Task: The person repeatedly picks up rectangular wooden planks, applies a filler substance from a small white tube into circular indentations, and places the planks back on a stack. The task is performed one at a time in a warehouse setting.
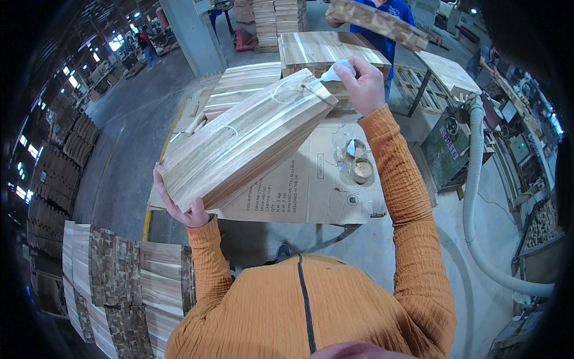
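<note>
A thick cutting board of glued wood strips (245, 137) is held tilted over the table, one end nearer me at the left. My left hand (182, 200) is closed round that near left end, thumb along the side. At the far right end, my right hand (365, 87) grips a small squeeze bottle (342, 70), whitish, with its narrow nozzle pointing left at the board's corner. Pale curved marks show on the board's top face. On the cardboard sheet (311, 179) below are a small round container (361, 171) and a second small nozzle bottle (351, 146).
Beyond the board, stacked wooden blocks (329, 48) and flat boards (245, 84) lie on the table. A co-worker in blue (388, 30) carries a wooden slab (376, 23). Wood stacks (119, 281) stand at lower left; a grey hose (472, 197) and machine (445, 140) at right.
</note>
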A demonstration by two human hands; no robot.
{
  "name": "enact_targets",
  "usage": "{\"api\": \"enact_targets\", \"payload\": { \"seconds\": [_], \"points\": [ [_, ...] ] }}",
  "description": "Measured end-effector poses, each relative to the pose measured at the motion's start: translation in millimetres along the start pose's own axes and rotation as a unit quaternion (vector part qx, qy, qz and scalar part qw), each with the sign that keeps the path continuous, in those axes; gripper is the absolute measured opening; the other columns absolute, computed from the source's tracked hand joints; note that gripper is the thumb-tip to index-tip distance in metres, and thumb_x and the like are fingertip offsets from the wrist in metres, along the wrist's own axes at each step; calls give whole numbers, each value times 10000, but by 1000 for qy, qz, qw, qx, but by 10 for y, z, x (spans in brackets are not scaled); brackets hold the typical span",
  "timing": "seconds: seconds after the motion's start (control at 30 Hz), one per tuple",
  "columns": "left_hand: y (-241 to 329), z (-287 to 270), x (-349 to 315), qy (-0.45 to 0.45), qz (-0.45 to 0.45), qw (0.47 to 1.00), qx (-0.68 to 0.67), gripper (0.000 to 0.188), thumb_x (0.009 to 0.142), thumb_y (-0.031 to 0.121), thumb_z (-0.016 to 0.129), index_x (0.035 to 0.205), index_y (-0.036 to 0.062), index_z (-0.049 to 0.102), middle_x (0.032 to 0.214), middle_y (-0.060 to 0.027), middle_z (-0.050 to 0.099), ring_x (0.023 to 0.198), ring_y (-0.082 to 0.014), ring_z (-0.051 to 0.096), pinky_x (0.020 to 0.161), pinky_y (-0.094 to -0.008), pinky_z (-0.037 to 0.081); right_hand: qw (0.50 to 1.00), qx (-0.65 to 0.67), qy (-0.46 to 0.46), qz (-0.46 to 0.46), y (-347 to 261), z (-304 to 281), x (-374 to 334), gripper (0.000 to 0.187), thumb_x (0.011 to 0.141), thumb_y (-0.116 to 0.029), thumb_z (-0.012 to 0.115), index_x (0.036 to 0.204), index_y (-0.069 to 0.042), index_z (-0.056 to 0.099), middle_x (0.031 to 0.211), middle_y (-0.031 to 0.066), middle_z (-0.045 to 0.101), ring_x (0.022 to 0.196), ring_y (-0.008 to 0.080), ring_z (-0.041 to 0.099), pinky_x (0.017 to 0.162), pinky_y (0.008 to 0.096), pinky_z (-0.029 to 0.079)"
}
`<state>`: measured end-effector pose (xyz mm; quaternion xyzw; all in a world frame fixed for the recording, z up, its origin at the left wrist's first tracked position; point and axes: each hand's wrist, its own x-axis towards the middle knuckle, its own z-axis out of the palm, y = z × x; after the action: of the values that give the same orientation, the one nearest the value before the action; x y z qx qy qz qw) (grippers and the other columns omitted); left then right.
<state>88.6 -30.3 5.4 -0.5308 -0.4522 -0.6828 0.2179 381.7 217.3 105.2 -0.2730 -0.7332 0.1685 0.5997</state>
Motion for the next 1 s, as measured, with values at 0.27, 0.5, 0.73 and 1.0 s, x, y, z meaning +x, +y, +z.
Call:
{"api": "enact_targets", "payload": {
  "seconds": [0.27,0.5,0.73,1.0],
  "points": [
    [18,0,18,1,-4,1000,13,879,783,479,558,1401,-76,270,1416,-232,345,1286,-337,386,1059,-425,312,1000,-2,-7,-4,-18,1,9,282,819,-291,646,816,-10,635,624,86,578,564,132,527,551,283,442],
    [11,-2,19,-3,-8,1000,13,911,782,508,561,1405,-81,254,1419,-247,334,1309,-355,358,1071,-438,295,1000,5,-6,-25,-49,63,29,283,818,-281,644,789,-1,609,595,86,544,541,133,500,534,286,431],
    [-8,-1,14,1,-6,1000,7,903,782,504,562,1403,-78,261,1422,-247,331,1311,-355,355,1070,-441,295,1000,0,-10,-21,-91,68,37,285,819,-275,644,783,5,602,593,88,540,540,128,494,525,290,424],
    [6,7,20,0,-8,1000,9,879,778,471,550,1405,-73,261,1425,-241,330,1310,-349,358,1071,-438,296,1000,-3,-15,-12,-120,79,39,281,818,-273,645,832,7,642,633,86,590,565,127,535,547,277,445]
  ]
}}
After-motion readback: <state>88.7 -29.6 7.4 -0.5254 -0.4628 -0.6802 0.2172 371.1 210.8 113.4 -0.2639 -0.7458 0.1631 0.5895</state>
